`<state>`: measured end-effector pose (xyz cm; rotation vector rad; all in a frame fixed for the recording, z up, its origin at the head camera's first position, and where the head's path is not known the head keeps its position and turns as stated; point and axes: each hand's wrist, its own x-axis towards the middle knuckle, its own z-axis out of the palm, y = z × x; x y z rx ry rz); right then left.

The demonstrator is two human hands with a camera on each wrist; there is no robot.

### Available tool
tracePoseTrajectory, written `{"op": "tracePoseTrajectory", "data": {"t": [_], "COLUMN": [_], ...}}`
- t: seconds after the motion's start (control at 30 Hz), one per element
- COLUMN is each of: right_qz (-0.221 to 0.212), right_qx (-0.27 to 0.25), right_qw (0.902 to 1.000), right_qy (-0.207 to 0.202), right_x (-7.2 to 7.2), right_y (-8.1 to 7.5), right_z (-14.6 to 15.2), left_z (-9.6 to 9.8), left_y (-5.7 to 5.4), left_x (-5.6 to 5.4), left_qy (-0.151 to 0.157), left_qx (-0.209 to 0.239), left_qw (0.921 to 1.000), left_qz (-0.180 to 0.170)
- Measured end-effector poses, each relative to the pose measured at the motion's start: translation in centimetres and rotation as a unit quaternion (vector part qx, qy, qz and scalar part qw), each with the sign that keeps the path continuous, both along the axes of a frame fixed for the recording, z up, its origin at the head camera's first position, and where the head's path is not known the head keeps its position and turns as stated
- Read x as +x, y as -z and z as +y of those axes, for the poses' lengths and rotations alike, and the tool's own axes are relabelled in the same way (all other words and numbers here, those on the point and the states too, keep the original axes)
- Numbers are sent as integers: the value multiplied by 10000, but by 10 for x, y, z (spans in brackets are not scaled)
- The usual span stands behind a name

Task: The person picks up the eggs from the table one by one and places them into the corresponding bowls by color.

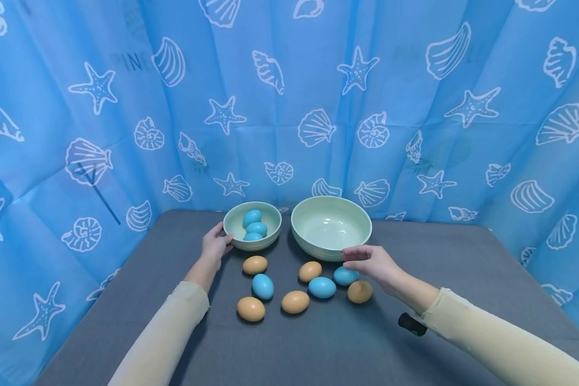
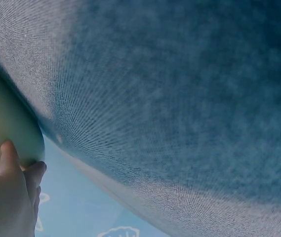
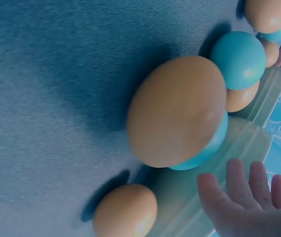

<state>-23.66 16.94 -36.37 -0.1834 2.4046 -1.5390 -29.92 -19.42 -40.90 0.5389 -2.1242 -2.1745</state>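
My left hand (image 1: 215,246) holds the left side of a small pale green bowl (image 1: 276,236), thumb and fingers against its outer wall (image 2: 12,118). Three blue eggs (image 1: 257,229) lie inside that bowl. Beside the front right of a larger pale green bowl (image 1: 330,241), my right hand (image 1: 373,262) hovers with extended fingers and holds nothing. Just under it are a blue egg (image 1: 346,276) and a tan egg (image 1: 359,292). In the right wrist view, the fingers (image 3: 236,180) overlap the larger bowl, and another tan egg (image 3: 125,212) appears at the bottom.
Several more tan eggs (image 1: 295,302) and blue eggs (image 1: 322,288) lie on the grey cloth-covered table (image 1: 318,354) in front of the bowls. A small dark cylinder (image 1: 412,324) is beside the right sleeve. Behind the table hangs a blue shell-print curtain (image 1: 289,107).
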Motion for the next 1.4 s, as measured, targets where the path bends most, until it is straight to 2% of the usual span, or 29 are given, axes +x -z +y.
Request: {"op": "tracePoseTrajectory", "data": {"t": [0.33,0.57,0.97,1.4], "right_qz": [87,303,47,126], "right_qx": [561,684,722,931], "right_qw": [9982,9971,9968,9941], "right_qy": [192,121,354,538], "right_x": [1,-2,-6,-10], "right_y": [9,20,32,38], "right_z": [5,6,3,1], "left_z": [-1,-1,0,-1], "left_y": [-1,-2,-3,-1], "left_x": [-1,0,0,0], "left_qy": [-46,-54,-58,-10], "left_qx": [-13,12,31,77], "left_qw": [10000,10000,10000,10000], "left_qz": [8,15,-23,-27]}}
